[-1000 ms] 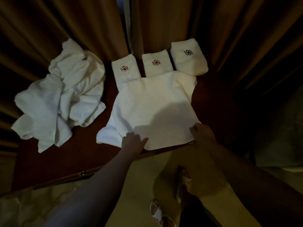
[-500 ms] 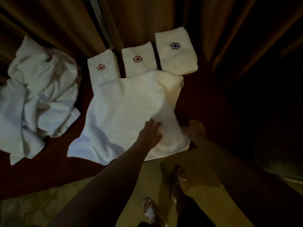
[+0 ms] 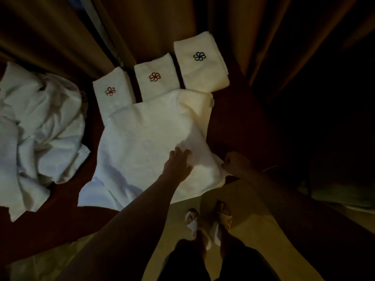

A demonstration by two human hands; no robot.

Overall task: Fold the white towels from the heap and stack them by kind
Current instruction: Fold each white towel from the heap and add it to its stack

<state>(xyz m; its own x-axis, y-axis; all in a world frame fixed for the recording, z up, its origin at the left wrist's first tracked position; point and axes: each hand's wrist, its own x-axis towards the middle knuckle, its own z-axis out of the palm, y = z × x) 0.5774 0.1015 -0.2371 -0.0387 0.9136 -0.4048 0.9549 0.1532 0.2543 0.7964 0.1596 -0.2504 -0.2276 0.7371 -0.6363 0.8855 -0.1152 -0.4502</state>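
fingers of the left hand (image 3: 178,161) spread flat and straight on the near right part of the large white towel (image 3: 146,138), pressing it down. fingers of the right hand (image 3: 235,163) curled tight, pinching the towel's near right corner at the edge of the surface (image 3: 239,126). towel spread across the middle of the dark red surface, partly folded, with a doubled layer along its right side and its near left corner trailing toward the front edge. just beyond it, touching or slightly under its far edge, three folded stacks in a row: folded towel with red flower (image 3: 112,94) on the left, a second red-flower towel (image 3: 155,80) in the middle, and a folded towel with dark flower (image 3: 200,61) on the right, standing farthest back. well to the left, apart from the spread towel, the crumpled heap (image 3: 38,134) of white towels. behind everything, brown curtains (image 3: 50,37) hanging in folds. below the front edge, pale floor (image 3: 259,216) and two feet in white sandals (image 3: 205,222).
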